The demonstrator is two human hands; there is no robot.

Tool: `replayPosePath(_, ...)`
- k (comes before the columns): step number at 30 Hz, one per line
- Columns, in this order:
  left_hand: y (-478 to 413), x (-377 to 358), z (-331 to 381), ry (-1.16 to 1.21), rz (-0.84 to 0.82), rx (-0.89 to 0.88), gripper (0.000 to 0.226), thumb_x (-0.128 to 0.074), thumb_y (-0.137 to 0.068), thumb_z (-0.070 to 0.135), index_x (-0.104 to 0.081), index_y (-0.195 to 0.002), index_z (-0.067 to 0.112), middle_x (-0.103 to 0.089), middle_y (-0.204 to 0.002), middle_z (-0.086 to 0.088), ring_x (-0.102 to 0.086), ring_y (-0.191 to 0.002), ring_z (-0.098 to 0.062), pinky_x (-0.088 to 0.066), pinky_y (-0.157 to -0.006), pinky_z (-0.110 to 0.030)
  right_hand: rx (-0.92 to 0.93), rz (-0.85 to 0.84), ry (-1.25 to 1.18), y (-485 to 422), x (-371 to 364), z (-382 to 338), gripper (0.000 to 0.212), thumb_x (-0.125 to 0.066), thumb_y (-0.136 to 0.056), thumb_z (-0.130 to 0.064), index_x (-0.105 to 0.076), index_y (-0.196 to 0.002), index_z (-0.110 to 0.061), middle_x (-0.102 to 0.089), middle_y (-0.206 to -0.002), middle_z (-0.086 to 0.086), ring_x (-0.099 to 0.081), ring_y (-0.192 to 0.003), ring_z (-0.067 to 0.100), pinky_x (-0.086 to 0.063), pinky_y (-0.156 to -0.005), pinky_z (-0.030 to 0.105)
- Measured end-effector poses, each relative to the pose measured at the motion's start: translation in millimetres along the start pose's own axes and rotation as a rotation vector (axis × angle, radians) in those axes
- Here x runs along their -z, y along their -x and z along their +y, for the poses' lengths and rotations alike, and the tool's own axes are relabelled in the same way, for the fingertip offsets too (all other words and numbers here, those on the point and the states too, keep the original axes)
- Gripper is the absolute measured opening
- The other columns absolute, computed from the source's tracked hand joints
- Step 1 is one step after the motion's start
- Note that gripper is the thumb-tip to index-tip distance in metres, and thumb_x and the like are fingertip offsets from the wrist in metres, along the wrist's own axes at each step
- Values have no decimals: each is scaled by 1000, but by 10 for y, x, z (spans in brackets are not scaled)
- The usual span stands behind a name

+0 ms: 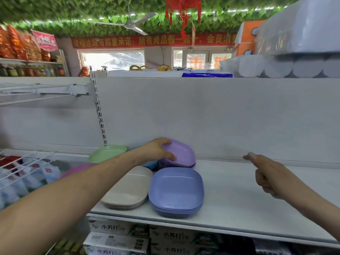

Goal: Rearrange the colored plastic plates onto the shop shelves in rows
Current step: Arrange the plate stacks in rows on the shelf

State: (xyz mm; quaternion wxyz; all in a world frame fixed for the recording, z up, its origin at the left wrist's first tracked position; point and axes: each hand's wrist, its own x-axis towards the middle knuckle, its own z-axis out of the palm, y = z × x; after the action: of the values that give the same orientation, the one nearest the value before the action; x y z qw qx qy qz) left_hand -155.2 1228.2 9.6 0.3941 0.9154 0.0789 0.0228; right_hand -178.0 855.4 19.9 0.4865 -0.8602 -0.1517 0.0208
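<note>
A white shop shelf (pixel 239 196) carries the plates, all gathered at its left end. At the front sits a stack of blue-violet plates (pixel 176 190), upside down, rims nested one over another, lying flat and square to the shelf edge. Touching its left side is a beige stack (pixel 127 188), also inverted, its longer side running from the front edge back toward the wall. Behind these, against the back panel, the left hand (pixel 158 150) grasps a lilac plate (pixel 181 152) by its left rim, fingers over the top and thumb on the near side; the plate is inverted and tilted, its left edge raised, and it rests on more purple plates beneath. A blue plate (pixel 151 165) peeks out just under the left wrist, mostly hidden. Farther left a green plate (pixel 107 153) lies tilted, its long side running left to right, and a pink plate (pixel 77 170) shows below the forearm, partly covered. The right hand (pixel 270 173) hovers above the bare part of the shelf, well apart from the plates, holding nothing, fingers loosely curled with one pointing left. At far left a white wire basket (pixel 22 162) holds packaged goods, too blurred to identify. Under the shelf are stacked boxes (pixel 117 236) with printed labels.
</note>
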Motion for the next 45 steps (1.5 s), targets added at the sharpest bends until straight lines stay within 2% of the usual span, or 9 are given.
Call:
replayPosePath(7, -91, 29, -57, -322, -77, -41, 91, -82, -81, 52, -41, -157, 23, -39, -161, 4, -39, -145, -20, -33, -115, -30, -99, 40, -179, -79, -73, -98, 46, -41, -96, -72, -68, -119, -43, -29, -64, 1, -24, -54, 19, -18, -51, 26)
replayPosePath(16, -247, 96, -155, -585, -133, -71, 85, -74, -74, 74, -56, -146, 31, -54, -148, 7, -49, -136, -21, -43, -112, -39, -86, 71, -182, -105, -331, -319, 49, -39, -96, -73, -69, -120, -43, -28, -64, 2, -24, -54, 19, -18, -52, 26)
replayPosePath(21, -323, 49, -248, -657, -134, -150, 64, -69, -71, 81, -69, -110, 31, -67, -129, 5, -54, -125, -23, -51, -102, -43, -101, 83, -167, -81, -440, -370, 48, -39, -96, -72, -70, -118, -43, -28, -65, 3, -24, -58, 21, -19, -54, 29)
replayPosePath(26, -392, 40, -353, -660, -103, -213, 56, -66, -65, 86, -56, -91, 38, -72, -119, 2, -58, -117, -23, -54, -97, -43, -121, 114, -161, -134, -545, -393, 47, -39, -98, -70, -69, -120, -41, -27, -65, 3, -22, -56, 20, -16, -55, 30)
replayPosePath(29, -389, 49, -356, -655, -106, -224, 54, -68, -66, 84, -57, -94, 39, -71, -121, 3, -57, -120, -23, -52, -98, -43, -132, 117, -154, -166, -602, -427, 48, -39, -97, -71, -69, -120, -41, -26, -65, 3, -22, -58, 20, -16, -54, 29)
replayPosePath(31, -397, 75, -348, -606, -108, -216, 61, -72, -70, 79, -70, -109, 32, -68, -126, 7, -55, -123, -21, -50, -101, -40, -139, 118, -159, -172, -622, -439, 48, -39, -98, -71, -69, -120, -42, -26, -66, 4, -22, -58, 20, -16, -54, 30)
replayPosePath(36, -465, 177, -244, -358, -44, -245, 55, -71, -81, 64, -70, -124, 30, -67, -124, 9, -60, -117, -13, -49, -101, -33, -146, 108, -136, -166, -557, -397, 47, -40, -96, -72, -69, -119, -43, -29, -68, 3, -24, -59, 19, -18, -53, 30)
replayPosePath(40, -464, 80, 51, -240, 24, -312, 26, -70, -89, 51, -77, -102, 30, -73, -99, 13, -68, -92, -11, -56, -83, -30, -135, 103, -46, -170, -353, -269, 49, -43, -95, -75, -72, -112, -39, -40, -70, 3, -35, -60, 19, -28, -56, 31)
replayPosePath(45, -412, -408, 674, -197, -17, -427, 17, -68, -95, 40, -78, -96, 26, -74, -80, 2, -68, -72, -17, -55, -71, -34, -109, 168, 80, -95, 232, 67, 54, -41, -96, -74, -73, -105, -32, -59, -67, -2, -51, -55, 13, -39, -60, 35)
